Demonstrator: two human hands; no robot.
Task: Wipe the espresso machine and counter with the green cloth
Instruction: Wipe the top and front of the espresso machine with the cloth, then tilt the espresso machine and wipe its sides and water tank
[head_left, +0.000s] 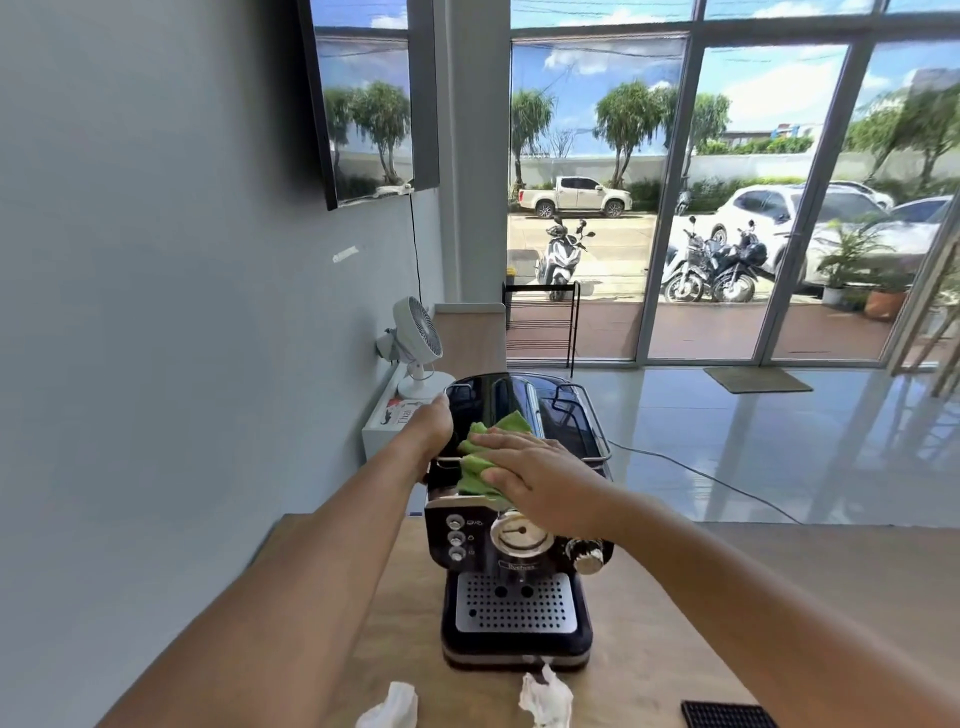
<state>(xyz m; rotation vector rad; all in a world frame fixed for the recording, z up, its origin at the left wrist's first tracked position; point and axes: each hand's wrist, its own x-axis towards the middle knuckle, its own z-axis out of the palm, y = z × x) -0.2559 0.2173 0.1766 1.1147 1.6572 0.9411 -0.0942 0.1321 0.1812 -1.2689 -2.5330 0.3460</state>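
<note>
Tabletop (649, 623): pale wood, set against a grey wall (156, 312) on the left. Black espresso machine (519, 639) stands on it, front toward the camera; round gauge (519, 535) in the middle, three buttons to its left, chrome knob (589, 558) to its right, perforated steel drip grate (517, 603) below.

Green cloth (475, 470) lies bunched on top of the machine, toward its front edge. Right hand (540, 475) lies flat on the cloth, fingers straight and spread, pressing it down. Left hand (434, 423) is set against the machine's upper left edge, thumb up by the rim; its fingers are hidden behind the hand, so whether they curl round anything cannot be told. The hands are near each other but not touching.

Near edge of tabletop: two crumpled white tissues (389, 706) (545, 699), one just in front of the machine's base. A black grid mat (727, 716) is at the bottom right, partly cut off.

Behind the machine: a small white fan (418, 343) on a low white shelf (379, 421), which also carries a book. A dark screen (369, 104) hangs on the wall above, its cord running down. A grey cable (701, 473) trails across the glossy light floor (779, 441).

Far side of the room: floor-to-ceiling glass (753, 208) with pale frames, a doormat (756, 379) before it, and a black wire rack (540, 322) beside the pillar. Outside: parked scooters (561, 254), a white pickup (574, 196), trees, bright sky.
</note>
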